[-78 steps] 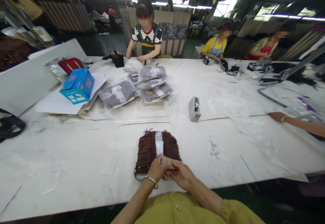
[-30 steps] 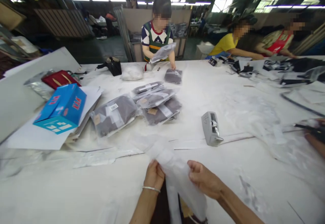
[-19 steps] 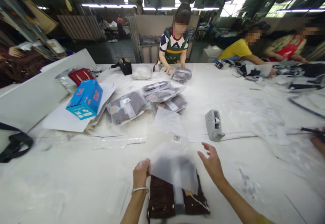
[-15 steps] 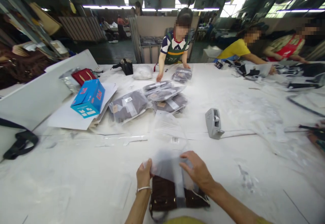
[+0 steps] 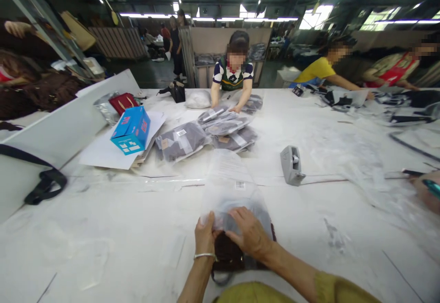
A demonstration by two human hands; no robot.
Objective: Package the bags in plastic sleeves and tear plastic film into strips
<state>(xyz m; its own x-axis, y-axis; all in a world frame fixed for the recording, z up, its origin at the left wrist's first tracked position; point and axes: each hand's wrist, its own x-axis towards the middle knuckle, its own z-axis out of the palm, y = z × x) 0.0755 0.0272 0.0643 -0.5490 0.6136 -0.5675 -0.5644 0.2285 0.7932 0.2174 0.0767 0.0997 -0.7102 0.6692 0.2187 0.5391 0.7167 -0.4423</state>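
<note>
Take the heap of bagged grey packages (image 5: pixel 228 126) as the dial's centre, twelve at the far edge of the worktable (image 5: pixel 147 234). From here I see a blue carton (image 5: pixel 131 131) at nine, resting on white card sheets (image 5: pixel 101 151). A red handbag (image 5: pixel 123 104) lies at ten, a grey tape dispenser (image 5: pixel 291 165) stands at four, and a co-worker (image 5: pixel 233 79) leans in at twelve.

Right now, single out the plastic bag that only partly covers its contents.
It is the translucent plastic bag at the left hand and right hand: the brown bag shows bare at its near end, whereas the grey packages beyond look fully wrapped.
</note>
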